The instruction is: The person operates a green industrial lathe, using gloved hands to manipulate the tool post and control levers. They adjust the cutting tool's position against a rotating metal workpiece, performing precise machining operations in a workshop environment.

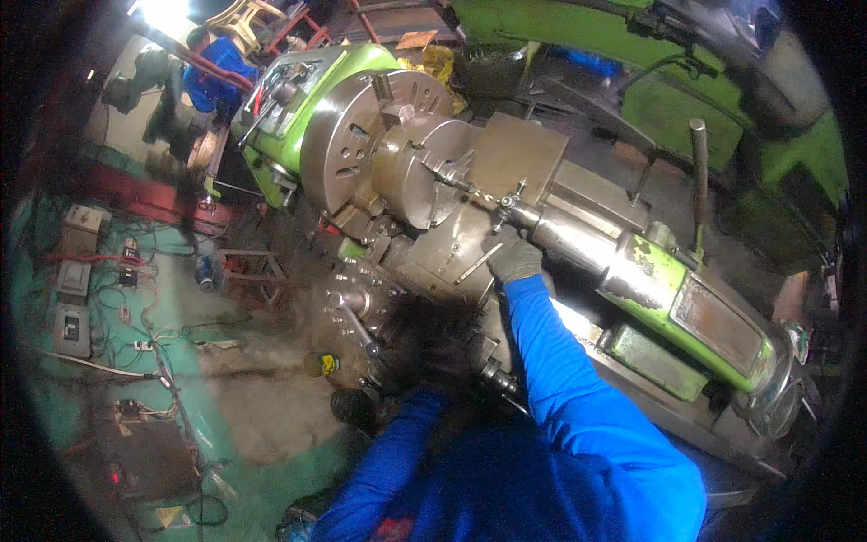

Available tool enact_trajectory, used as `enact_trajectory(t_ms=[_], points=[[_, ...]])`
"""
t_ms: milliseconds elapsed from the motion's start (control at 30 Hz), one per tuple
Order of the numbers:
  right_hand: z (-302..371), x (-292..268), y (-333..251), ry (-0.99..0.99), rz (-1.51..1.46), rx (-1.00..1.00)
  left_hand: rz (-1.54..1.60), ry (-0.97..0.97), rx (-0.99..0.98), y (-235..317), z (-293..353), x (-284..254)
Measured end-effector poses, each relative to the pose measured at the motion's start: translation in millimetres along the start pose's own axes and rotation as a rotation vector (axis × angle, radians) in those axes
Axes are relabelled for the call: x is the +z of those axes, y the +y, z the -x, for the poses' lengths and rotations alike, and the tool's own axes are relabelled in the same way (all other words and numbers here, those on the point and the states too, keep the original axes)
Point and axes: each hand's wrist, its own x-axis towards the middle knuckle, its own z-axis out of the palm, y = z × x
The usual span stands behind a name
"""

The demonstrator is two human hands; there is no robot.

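My right hand (517,258), in a grey work glove, is closed just below the drill chuck (511,210) on the lathe's tailstock. A thin, bright metal rod (479,264) sticks out from its fingers toward the lower left, over the flat carriage. The twist drill (484,195) points from the drill chuck toward the large jaw chuck, which grips a thick round steel workpiece (405,176). My left hand (432,348) is lost in dark blur beside the carriage handles, its fingers hidden; the blue left sleeve leads up to it.
The green tailstock (659,280) extends right, with an upright lever (698,181). A tool post (352,303) with a handle stands left of my arms. A yellow tin (322,364) is on the floor. Cables and switch boxes (72,330) lie left. A person in blue (217,77) is behind.
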Motion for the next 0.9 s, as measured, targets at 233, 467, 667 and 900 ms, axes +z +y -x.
enact_trajectory(t_ms=[233,467,667,900], points=[[-19,41,2,0.118,-0.277,0.204,0.003,-0.027,0.003,0,-1,0],[-23,49,0,0.184,-0.32,0.236,0.009,-0.031,-0.001,-2,-7,6],[-49,88,14,0.417,-0.327,0.12,0.007,-0.039,0.009,-2,-11,6],[-44,67,12,0.32,-0.342,0.203,0.009,-0.037,-0.005,-5,-4,4]])
